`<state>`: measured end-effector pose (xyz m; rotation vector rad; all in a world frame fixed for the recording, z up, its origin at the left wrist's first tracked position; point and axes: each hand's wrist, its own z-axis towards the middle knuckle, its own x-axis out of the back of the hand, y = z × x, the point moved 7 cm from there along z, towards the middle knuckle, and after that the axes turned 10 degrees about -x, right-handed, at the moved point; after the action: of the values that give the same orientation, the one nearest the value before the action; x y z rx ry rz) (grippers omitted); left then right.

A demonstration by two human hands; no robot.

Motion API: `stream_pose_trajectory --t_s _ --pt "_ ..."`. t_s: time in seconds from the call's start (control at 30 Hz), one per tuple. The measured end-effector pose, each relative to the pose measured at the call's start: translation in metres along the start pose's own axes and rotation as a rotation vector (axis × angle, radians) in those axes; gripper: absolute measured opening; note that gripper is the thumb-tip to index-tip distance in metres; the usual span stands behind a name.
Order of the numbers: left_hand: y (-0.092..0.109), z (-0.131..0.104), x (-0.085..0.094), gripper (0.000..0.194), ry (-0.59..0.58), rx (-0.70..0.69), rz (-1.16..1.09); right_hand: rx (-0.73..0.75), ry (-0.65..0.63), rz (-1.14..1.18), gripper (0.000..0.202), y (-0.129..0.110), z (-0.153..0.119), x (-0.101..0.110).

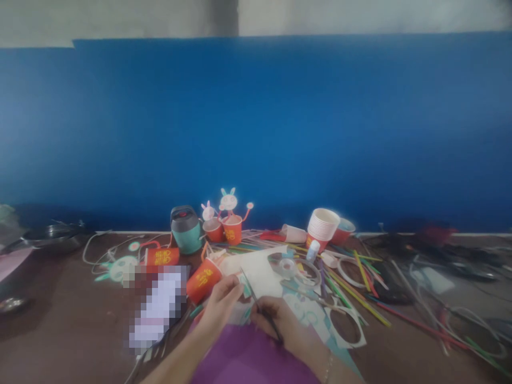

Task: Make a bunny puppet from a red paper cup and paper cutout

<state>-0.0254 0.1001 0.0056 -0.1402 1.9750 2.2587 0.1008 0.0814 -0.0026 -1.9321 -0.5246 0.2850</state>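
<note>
with my left hand (226, 296) i am pinching a small paper piece (245, 286), thumb and fingertips closing narrow on it, just below the centre of the frame. with my right hand (276, 314) i am gripping the scissors (274, 328), fingers curling round the handles, the blades pointing up and left beside the piece; from here i cannot tell whether they are touching it.

a white sheet (262, 266) is lying just beyond both hands, near the middle of the frame, and a purple cloth (248, 354) is filling the bottom centre. just left of my left hand a red cup (204, 280) is leaning over, and toward the lower left a phone (158, 309) is resting, its screen hidden by blurring blocks.

right of my right hand a printed sheet (304, 309) is spreading toward the lower right, a white cutout (360, 339) with a round hole lying at its edge. coloured sticks (359, 297) are crowding right of centre, below a cup stack (323, 226) and a small bottle (313, 250). left of centre a teal jug (186, 234) is standing near rabbit figures (229, 201) on cups. a blue wall (256, 122) is filling the upper frame.
</note>
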Motion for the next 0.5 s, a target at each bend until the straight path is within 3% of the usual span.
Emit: stream_pose_trajectory --t_s 0.5 --pt "0.0027 -0.0006 -0.0030 0.035 -0.001 0.012 -0.039 0.043 0.022 -0.025 0.038 0.0004 0.0019 0.0005"
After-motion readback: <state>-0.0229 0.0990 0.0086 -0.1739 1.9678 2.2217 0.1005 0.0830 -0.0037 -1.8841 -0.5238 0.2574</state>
